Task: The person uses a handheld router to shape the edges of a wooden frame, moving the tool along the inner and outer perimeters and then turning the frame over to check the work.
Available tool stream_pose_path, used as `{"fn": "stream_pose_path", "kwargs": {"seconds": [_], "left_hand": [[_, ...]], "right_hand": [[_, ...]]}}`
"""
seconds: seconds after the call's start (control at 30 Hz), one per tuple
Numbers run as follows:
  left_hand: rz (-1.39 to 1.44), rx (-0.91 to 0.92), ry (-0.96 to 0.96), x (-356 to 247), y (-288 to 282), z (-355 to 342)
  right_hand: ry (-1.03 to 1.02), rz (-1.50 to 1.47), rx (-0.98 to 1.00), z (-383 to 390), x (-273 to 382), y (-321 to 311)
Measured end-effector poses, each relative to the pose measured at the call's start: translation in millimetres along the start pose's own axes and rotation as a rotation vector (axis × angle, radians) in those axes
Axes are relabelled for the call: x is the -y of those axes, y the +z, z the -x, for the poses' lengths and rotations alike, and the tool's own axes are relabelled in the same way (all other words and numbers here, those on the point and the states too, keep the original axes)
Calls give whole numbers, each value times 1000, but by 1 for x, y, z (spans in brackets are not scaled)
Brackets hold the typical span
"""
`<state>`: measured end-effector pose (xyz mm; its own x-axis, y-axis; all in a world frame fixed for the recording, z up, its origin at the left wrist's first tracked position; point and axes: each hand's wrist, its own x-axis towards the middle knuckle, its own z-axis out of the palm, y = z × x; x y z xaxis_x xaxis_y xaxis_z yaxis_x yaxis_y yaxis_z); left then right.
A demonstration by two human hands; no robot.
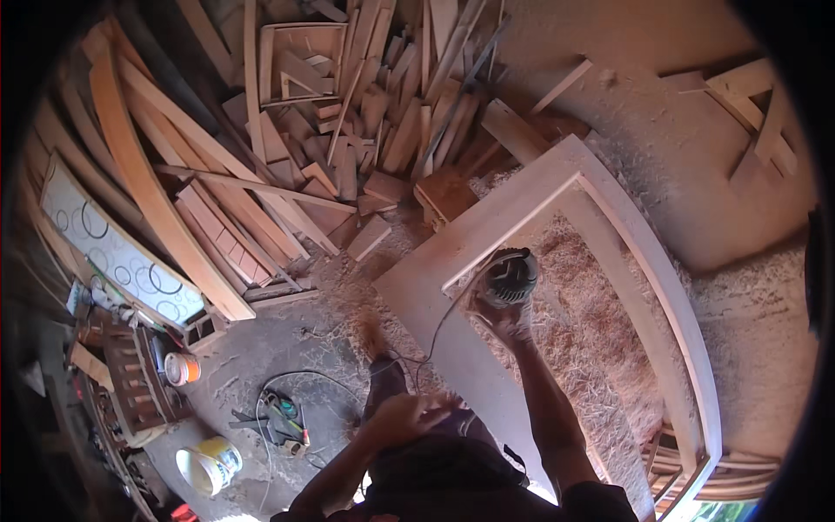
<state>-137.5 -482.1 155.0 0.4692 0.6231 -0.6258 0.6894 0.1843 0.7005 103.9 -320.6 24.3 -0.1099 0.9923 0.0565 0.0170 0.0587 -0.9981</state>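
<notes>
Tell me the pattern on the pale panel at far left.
The pale panel bears outlined circles of various sizes; head view.

The large, pale wooden frame (pixel 483 230) looks matt and smooth along its broad rails, while the black, rounded power tool (pixel 510 280) shows a ribbed, plastic-looking casing. Loose tan wood shavings (pixel 574 296) look rough and matt. The white, circle-patterned panel (pixel 117 252) and white-and-yellow, plastic-looking bucket (pixel 223 463) appear smooth.

The power tool (pixel 511 277) hides its underside, and the view's lower edge crops the wooden frame (pixel 487 217).
</notes>
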Motion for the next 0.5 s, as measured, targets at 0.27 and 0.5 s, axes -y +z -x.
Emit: {"fn": "stream_pose_path", "kwargs": {"seconds": [0.27, 0.5], "left_hand": [[598, -1063, 350, 33, 71, -161], [-159, -836, 293, 69, -29, -188]], "right_hand": [[-365, 491, 153, -41, -3, 19], [-172, 107, 186, -35, -38, 19]]}}
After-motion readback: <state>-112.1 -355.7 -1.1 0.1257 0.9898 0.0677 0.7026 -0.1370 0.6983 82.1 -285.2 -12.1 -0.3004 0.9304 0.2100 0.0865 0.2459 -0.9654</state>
